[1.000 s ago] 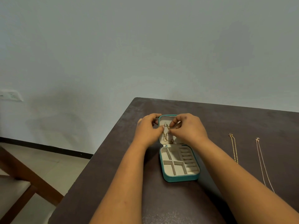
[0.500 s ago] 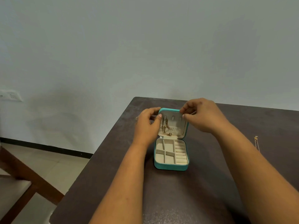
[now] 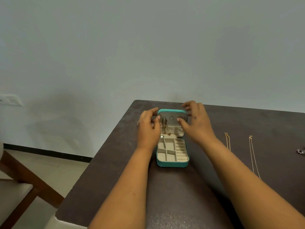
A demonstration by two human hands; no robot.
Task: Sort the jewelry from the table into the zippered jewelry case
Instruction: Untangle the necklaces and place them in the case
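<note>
Teal jewelry case (image 3: 172,163) open on tabletop (image 3: 181,195), lid upright, gold chain (image 3: 164,127) hanging inside it. Left hand (image 3: 148,128) grip holds lid's 9 o'clock edge; right hand (image 3: 196,123) grip pinches 3 o'clock corner. Two necklaces (image 3: 227,141) lie at 3 o'clock, well apart.

Teal jewelry case (image 3: 171,164), cream lining; dark brown table (image 3: 181,195); gold, perhaps rose-gold, necklaces (image 3: 227,141).
</note>
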